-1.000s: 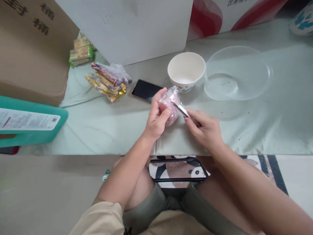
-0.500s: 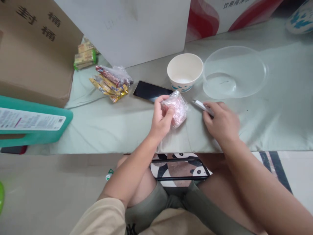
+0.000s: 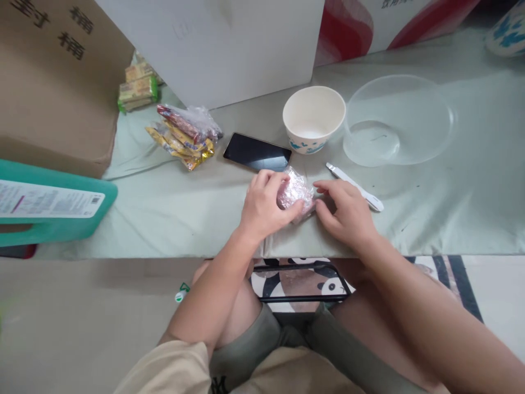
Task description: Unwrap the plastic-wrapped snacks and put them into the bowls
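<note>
Clasping pink bundle [image 3: 295, 187] in curled left grip [image 3: 264, 202], seemingly touching it with half-open right grip [image 3: 342, 210], beside white tool [image 3: 363, 193]. Still wrapped.

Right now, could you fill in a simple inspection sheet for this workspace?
Surface: pale green cloth, wrinkled.
Job's things: pinkish plastic-wrapped bundle on the cloth; slim white tool lying beyond the right hand.
Clutter: dark-screened phone, snack packets, patterned bowl and clear plastic container.
Hands: left hand gripping the bundle; right hand's fingertips at its edge, contact unclear.
Cables: nothing seen.
Surroundings: brown carton at left; white box and red-and-white box behind.
</note>
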`<state>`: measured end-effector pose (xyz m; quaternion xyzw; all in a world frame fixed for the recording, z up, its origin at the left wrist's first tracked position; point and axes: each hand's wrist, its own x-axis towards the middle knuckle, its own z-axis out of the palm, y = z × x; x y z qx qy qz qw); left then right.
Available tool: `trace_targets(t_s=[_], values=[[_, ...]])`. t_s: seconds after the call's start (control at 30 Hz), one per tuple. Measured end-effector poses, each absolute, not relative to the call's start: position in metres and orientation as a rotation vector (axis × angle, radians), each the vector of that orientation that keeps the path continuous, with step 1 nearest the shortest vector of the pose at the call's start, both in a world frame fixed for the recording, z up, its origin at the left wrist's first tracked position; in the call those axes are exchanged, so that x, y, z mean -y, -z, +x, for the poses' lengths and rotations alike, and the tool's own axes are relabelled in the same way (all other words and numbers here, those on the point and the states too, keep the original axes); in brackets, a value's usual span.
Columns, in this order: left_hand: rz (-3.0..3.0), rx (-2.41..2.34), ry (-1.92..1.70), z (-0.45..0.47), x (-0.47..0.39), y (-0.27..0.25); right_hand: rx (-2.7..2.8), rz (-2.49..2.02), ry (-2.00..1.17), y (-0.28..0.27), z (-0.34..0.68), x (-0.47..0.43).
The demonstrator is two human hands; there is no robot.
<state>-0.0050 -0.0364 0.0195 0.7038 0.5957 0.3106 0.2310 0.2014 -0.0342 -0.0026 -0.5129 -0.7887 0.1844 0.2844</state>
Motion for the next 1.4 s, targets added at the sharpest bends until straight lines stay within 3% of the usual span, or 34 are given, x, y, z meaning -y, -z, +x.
trace_targets(t_s=[0.17, 0.33, 0.5, 0.67, 1.0, 1.4], values=[[1.981, -1.54, -0.748, -0.012, 0.039, -0.022, 2.103, -1.346, -0.525, 0.003, 0.2, 0.034], [1.861, -1.584, -1.019, -0.015, 0.034, -0.021, 2.063, -1.289, -0.507, 0.002, 0.198, 0.036], [1.18, -1.512, -1.246, -0.01, 0.03, -0.024, 2.095, -1.165, -0.547, 0.0, 0.192, 0.039], [0.623, -1.398, -1.221, -0.01, 0.024, -0.031, 2.11, -1.175, -0.623, -0.001, 0.19, 0.04], [0.786, -1.595, -1.417, -0.026, 0.018, -0.029, 1.99, -1.192, -0.452, 0.001, 0.195, 0.036], [0.833, -1.738, -1.317, -0.039, 0.011, -0.024, 1.783, -1.324, -0.383, -0.006, 0.214, 0.033]])
